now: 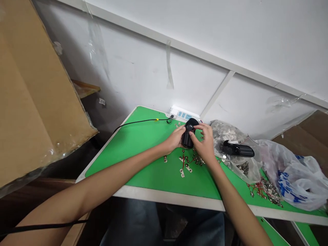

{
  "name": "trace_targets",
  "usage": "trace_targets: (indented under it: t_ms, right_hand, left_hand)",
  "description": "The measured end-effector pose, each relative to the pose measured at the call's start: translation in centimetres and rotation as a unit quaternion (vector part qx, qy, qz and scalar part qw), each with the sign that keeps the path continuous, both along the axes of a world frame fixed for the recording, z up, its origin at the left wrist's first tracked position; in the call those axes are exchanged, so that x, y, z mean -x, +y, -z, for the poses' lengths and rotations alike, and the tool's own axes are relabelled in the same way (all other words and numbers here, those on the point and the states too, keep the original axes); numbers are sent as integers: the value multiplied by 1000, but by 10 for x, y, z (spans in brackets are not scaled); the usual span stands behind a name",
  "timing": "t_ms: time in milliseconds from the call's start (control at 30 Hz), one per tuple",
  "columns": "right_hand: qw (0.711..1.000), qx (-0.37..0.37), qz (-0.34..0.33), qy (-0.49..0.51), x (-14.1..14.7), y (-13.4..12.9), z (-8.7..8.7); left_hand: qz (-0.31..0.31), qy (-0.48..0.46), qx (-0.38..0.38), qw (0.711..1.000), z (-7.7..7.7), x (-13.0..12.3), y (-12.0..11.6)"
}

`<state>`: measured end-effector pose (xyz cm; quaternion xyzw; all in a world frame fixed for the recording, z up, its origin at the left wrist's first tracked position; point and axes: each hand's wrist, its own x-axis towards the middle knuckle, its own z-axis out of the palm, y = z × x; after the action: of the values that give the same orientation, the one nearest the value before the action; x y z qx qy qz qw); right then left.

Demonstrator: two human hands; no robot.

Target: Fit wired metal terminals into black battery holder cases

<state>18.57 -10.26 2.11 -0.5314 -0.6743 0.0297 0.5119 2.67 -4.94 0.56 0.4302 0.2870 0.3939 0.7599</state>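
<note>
Left hand (pixel 175 139) clamped round glossy black ribbed plastic shell (pixel 189 141) over green tabletop (pixel 138 135); right hand (pixel 205 140) fingering shell. Small silvery metal pieces (pixel 187 159) at 6 o'clock. Likely fine fingertip work; next needs steady left hold.

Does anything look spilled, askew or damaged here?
Small metal parts lie loose on the green table beside the white plastic bag, as if spilled, though perhaps placed there. A strip of tape hangs down the wall, like a leftover. The black piece the left hand holds and right hand touches can't be judged for damage.
</note>
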Motion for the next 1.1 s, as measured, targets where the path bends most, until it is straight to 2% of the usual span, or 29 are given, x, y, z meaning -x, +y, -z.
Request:
trace_targets:
  t_ms: [200,300,367,467,533,667,733,867,933,1000,1100]
  right_hand:
    - [1000,-9,-8,-1,1,-1,-2]
    - [999,7,-3,36,1,-2,-3]
    - [995,37,-8,97,-1,0,-3]
    - [970,101,-37,219,-5,3,-4]
    - [941,152,-74,292,-8,5,-5]
    - [883,237,-143,379,-11,2,-10]
    - [850,271,-164,420,-12,0,-12]
    - [754,346,-208,519,-17,-3,-13]
    - [724,364,-211,546,-17,-3,-14]
    - [730,348,-202,552,-16,-2,-15]
    - [769,303,-197,528,-9,-2,-17]
  left_hand:
    - [13,30,-10,999,-3,3,-2]
    - [29,33,-27,999,-5,4,-3]
    - [40,54,-63,996,-6,5,-4]
    - [25,113,-183,976,-9,8,-7]
    - [1,163,-283,945,-12,12,-11]
    - [-40,260,-435,861,-20,25,-16]
    - [-63,314,-495,808,-23,30,-15]
    - [-127,384,-601,689,-25,36,-8]
    - [-153,398,-646,633,-26,37,-4]
    - [-164,405,-675,595,-27,38,-1]
    - [-167,395,-690,583,-30,38,0]
